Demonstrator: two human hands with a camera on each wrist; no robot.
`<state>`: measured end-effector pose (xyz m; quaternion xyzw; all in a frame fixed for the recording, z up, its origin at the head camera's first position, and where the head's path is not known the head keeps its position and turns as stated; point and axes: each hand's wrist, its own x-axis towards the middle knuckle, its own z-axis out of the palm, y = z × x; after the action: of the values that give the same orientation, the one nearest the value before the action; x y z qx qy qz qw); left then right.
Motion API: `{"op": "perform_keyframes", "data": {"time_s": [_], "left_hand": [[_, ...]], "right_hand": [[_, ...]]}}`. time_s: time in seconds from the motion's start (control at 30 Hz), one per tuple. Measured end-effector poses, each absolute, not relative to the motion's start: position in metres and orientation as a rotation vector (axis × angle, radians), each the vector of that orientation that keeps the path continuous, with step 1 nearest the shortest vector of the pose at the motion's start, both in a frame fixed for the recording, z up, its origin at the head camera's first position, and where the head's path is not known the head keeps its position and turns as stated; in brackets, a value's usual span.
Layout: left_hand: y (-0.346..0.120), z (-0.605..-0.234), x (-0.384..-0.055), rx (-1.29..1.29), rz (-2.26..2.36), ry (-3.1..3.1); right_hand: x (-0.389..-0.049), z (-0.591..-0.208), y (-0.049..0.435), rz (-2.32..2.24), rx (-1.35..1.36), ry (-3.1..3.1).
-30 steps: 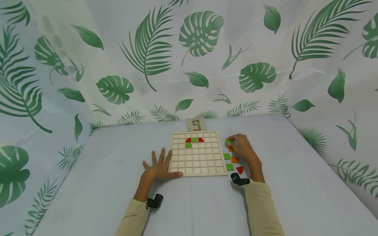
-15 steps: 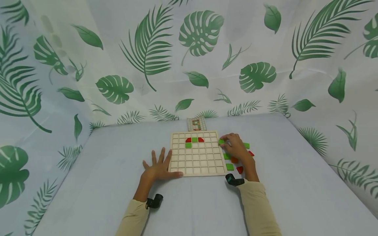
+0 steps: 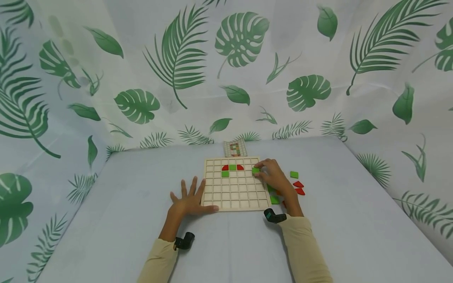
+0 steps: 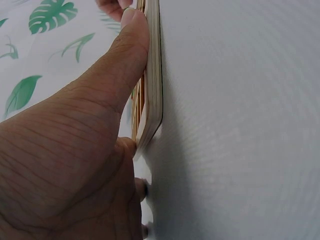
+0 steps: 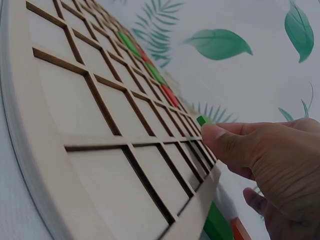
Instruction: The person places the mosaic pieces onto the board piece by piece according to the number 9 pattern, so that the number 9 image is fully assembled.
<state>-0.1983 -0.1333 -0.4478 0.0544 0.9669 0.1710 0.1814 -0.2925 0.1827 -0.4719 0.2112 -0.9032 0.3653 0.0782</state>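
A wooden grid board [image 3: 235, 192] lies on the white table. Two green square tiles and two red rounded tiles [image 3: 240, 167] sit in cells of its upper rows. My right hand [image 3: 276, 177] pinches another green square tile [image 3: 255, 170] between thumb and fingers, over the board's right side; the right wrist view shows that tile [image 5: 201, 120] held just above the cells. At the board's lower left corner my left hand [image 3: 189, 202] rests with spread, straight fingers, the thumb lying along the front edge. In the left wrist view the thumb [image 4: 131, 37] touches the board's rim [image 4: 154, 75].
Right of the board lie loose tiles: a green square [image 3: 294, 174], red pieces [image 3: 299, 191] and further green ones [image 3: 275, 200], partly hidden by the right hand and forearm. Behind the board is a small card [image 3: 235, 148] with a coloured grid pattern. Leaf-printed cloth hangs around the table.
My right hand has carried the green tile leftward from the loose pile to over the board's right columns, uncovering a green square and red pieces. My left hand stays in place.
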Motion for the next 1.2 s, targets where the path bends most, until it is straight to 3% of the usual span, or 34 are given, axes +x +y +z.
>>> {"op": "perform_keyframes", "data": {"time_s": [0.57,1.2], "left_hand": [[-0.133,-0.449,-0.2,0.167,0.445,2.75],[-0.133,-0.45,-0.202,0.161,0.433,2.748]], "right_hand": [[-0.292,-0.47,0.155,1.169,0.78,-2.654],[-0.295,-0.479,0.143,0.991,0.681,-2.726]]}}
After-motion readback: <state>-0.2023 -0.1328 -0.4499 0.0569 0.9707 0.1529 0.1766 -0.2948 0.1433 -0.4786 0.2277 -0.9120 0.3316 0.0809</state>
